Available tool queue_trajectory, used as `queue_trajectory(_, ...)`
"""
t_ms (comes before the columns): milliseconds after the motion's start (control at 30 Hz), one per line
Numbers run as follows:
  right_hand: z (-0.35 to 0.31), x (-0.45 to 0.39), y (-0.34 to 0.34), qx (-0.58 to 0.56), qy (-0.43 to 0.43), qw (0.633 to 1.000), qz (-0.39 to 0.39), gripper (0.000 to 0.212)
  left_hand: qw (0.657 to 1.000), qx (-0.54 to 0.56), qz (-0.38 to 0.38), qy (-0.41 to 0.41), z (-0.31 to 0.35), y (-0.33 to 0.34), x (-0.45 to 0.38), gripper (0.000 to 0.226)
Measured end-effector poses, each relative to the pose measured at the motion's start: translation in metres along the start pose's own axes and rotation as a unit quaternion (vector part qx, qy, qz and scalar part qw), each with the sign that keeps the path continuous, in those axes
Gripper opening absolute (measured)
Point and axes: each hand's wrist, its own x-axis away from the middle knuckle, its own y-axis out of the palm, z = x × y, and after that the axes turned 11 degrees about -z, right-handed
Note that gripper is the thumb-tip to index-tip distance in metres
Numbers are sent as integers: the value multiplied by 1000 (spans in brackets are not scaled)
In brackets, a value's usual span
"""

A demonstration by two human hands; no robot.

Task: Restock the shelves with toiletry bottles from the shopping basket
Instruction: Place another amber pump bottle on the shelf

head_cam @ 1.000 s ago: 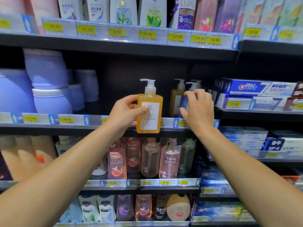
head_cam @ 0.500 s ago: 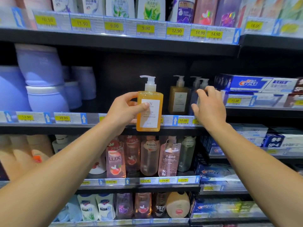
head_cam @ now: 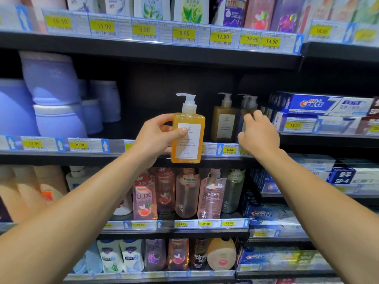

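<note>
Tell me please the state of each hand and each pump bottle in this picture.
Left hand: grips the orange bottle.
Orange bottle: upright, held in the air in front of the shelf edge.
Right hand: fingers at the dark bottles, grip unclear.
Amber bottle: upright on the shelf.
Dark bottles: upright on the shelf, partly hidden by the right hand.

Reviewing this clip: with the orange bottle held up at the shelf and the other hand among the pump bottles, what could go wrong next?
The right hand reaches among the dark pump bottles standing close together; a nudge could topple one. The left hand grips the orange pump bottle from one side only, out in front of the shelf edge, so it might slip.
</note>
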Motion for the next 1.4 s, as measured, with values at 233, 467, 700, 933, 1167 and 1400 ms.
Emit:
queue_trajectory(233, 6, 8, 5, -86, -15, 996, 10, 46, 1000, -15, 9, 6, 4, 3, 1, 33)
queue_trajectory(467, 23, 42, 21, -122, -119, 984, 51, 39, 996, -31, 3, 85, 24, 22, -26, 36)
queue_trajectory(700, 35, 53, 41, -69, -157, 985, 28, 56, 989, -141, 0, 40, 25, 52, -78, 51)
queue_trajectory(933, 39, 51, 46, -76, -170, 982, 32, 62, 987, -79, -92, -103, 0, 53, -93, 38)
queue_trajectory(1167, 38, 51, 50, -87, -169, 981, 46, 61, 925, -355, 62, 118, 4, 48, -75, 47)
queue_trajectory(1400, 36, 53, 49, -81, -164, 981, 59, 60, 842, -503, -1, 195, 1, 60, -74, 58)
